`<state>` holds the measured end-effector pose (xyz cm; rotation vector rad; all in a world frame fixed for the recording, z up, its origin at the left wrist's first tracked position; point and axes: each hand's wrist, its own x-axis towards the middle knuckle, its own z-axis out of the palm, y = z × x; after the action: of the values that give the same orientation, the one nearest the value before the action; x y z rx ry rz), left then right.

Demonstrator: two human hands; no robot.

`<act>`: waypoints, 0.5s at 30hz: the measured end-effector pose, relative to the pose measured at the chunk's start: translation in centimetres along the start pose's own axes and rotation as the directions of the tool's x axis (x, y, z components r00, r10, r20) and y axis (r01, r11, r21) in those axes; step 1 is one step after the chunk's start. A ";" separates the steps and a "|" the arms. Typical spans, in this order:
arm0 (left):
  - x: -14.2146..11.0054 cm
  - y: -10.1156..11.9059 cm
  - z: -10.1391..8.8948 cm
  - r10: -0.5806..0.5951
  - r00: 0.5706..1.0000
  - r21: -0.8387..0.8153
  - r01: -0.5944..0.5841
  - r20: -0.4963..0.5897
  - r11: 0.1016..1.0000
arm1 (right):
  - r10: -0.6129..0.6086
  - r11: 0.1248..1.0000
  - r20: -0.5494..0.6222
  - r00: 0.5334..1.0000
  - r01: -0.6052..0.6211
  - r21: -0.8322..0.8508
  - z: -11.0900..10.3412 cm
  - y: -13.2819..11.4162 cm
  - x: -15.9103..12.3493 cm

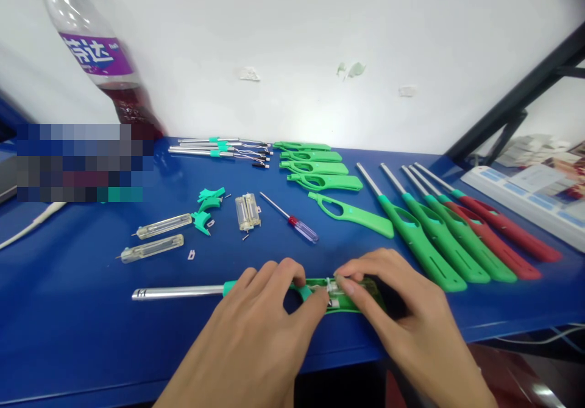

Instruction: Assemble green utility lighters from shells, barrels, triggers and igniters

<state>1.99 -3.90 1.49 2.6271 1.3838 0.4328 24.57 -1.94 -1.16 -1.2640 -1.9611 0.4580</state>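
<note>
A long-nosed lighter (183, 291) lies near the front edge of the blue table (68, 310), its metal tube pointing left and its green body opened up. My left hand (269, 310) presses down on the body by the trigger, fingers curled on it. My right hand (397, 298) pinches small parts inside the open green shell (361, 295). Both hands rest on the lighter.
Green handle halves (315, 167), finished green and red lighters (439, 231), a small red-handled screwdriver (292, 218), clear fuel tanks (158, 237), teal triggers (209, 204) and metal tubes with wires (219, 147) lie spread behind. A drink bottle (98, 55) stands at back left.
</note>
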 end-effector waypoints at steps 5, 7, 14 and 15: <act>0.0 0.0 0.4 0.038 0.999 0.023 -0.038 0.010 0.999 | -0.007 1.000 -0.002 1.000 0.007 -0.003 0.0 -0.1 -0.1; -0.1 0.0 0.4 0.052 0.998 0.042 -0.053 0.021 0.998 | -0.014 1.000 -0.003 1.000 0.014 0.002 0.1 -0.1 -0.1; -0.1 0.0 0.2 0.050 0.998 0.055 -0.052 0.029 0.997 | -0.090 0.995 -0.017 0.996 0.089 -0.053 0.2 -0.2 0.0; 0.0 0.0 0.2 0.051 0.998 0.055 -0.053 0.036 0.997 | -0.105 0.992 -0.016 0.994 0.104 -0.064 0.2 -0.2 0.0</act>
<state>2.07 -3.95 1.29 2.7070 1.3394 0.3586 24.29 -1.99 -1.14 -1.1929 -2.0283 0.3326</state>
